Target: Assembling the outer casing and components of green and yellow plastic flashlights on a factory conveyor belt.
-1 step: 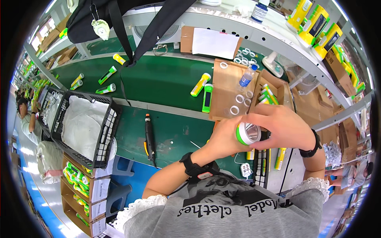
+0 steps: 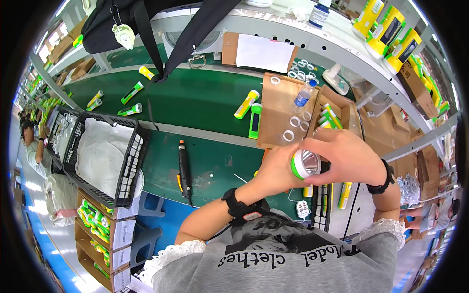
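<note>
Right hand [image 2: 352, 155] has shifted slightly, arched and pinching the flashlight [image 2: 307, 165]; the left hand [image 2: 276, 170] clasps it.

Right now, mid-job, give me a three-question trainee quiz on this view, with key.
1. True or false: the black plastic crate lined with white sheeting lies left of the slim black-and-orange power screwdriver.
2. The round white-rimmed flashlight head held by the left hand and right hand shows which band: (a) red, (b) green, (c) blue?
3. What colour is the cap on the clear plastic bottle?

Key: 1 true; 2 b; 3 blue.
</note>
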Tool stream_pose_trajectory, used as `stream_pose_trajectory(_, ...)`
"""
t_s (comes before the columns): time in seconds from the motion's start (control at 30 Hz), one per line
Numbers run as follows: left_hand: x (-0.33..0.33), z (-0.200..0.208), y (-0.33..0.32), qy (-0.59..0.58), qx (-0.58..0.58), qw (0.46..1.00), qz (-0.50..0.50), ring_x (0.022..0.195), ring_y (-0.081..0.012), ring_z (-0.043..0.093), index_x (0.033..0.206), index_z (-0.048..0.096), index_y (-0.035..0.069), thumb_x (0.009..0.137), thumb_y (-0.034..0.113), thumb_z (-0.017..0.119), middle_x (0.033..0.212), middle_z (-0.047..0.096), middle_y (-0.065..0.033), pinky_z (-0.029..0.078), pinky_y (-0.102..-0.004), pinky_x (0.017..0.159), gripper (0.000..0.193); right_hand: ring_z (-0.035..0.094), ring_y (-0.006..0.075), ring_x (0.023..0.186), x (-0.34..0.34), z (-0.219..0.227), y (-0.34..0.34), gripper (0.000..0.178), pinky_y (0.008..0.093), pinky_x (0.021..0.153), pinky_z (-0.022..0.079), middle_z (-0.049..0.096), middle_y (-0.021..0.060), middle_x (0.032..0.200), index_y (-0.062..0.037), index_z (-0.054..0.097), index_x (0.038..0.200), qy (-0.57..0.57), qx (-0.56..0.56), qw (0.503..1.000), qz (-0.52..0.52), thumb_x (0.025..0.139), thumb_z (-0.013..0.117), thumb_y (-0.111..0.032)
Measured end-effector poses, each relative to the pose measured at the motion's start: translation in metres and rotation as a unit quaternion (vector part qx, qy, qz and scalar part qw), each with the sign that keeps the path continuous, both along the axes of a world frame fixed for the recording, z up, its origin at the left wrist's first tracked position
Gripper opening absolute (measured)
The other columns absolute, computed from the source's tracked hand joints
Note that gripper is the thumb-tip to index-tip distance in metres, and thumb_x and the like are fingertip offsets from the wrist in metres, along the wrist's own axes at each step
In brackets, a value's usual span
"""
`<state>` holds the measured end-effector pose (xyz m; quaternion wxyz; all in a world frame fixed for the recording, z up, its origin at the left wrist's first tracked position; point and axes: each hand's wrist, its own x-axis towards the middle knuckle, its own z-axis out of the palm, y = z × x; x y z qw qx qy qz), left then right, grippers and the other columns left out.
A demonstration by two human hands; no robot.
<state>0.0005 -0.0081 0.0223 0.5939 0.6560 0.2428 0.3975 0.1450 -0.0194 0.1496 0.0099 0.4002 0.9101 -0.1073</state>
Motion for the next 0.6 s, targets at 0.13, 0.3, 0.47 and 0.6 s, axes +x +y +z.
stream_pose_trajectory(0.13,-0.001,-0.002,0.0,0.007,0.09,0.995,0.041,0.05,-0.0145,0.059,0.097,0.054,0.004,0.056,0.014,0.075,0.07,0.061,-0.0065,0.047,-0.026,0.042,0.046,0.055,0.0291,0.075,-0.003,-0.009,0.004,0.042,0.0402,0.081,0.044,0.053,0.0083,0.08,-0.0136,0.055,0.095,-0.054,0.069,0.996,0.026,0.065,0.067,-0.041)
stream_pose_trajectory(0.3,0.001,-0.005,0.002,-0.05,0.082,0.995,0.005,0.052,-0.0141,0.06,0.096,0.054,0.003,0.059,0.018,0.075,0.07,0.061,-0.007,0.047,-0.0267,0.044,0.045,0.055,0.022,0.062,0.002,-0.027,0.022,0.038,0.0364,0.08,0.041,0.052,0.0075,0.071,-0.0137,0.054,0.088,0.047,0.272,0.919,0.282,0.068,0.062,-0.045)
stream_pose_trajectory(0.47,0.001,-0.012,0.003,0.081,0.089,0.987,0.103,0.059,-0.0162,0.061,0.099,0.053,0.004,0.059,0.022,0.075,0.078,0.062,-0.0063,0.049,-0.0292,0.051,0.049,0.051,0.0219,0.059,-0.01,-0.043,0.006,0.049,0.0345,0.066,0.04,0.05,0.0054,0.064,-0.0097,0.054,0.095,-0.081,0.201,0.975,0.046,0.068,0.056,-0.051)
stream_pose_trajectory(0.6,-0.009,-0.009,0.007,-0.001,0.018,1.0,-0.008,0.067,-0.0217,0.063,0.095,0.055,0.004,0.059,0.024,0.075,0.077,0.062,-0.0081,0.049,-0.0335,0.06,0.046,0.054,0.0244,0.063,-0.003,-0.039,0.025,0.052,0.0356,0.071,0.042,0.052,0.0074,0.066,-0.0075,0.053,0.098,-0.003,0.201,0.969,0.144,0.067,0.058,-0.05)
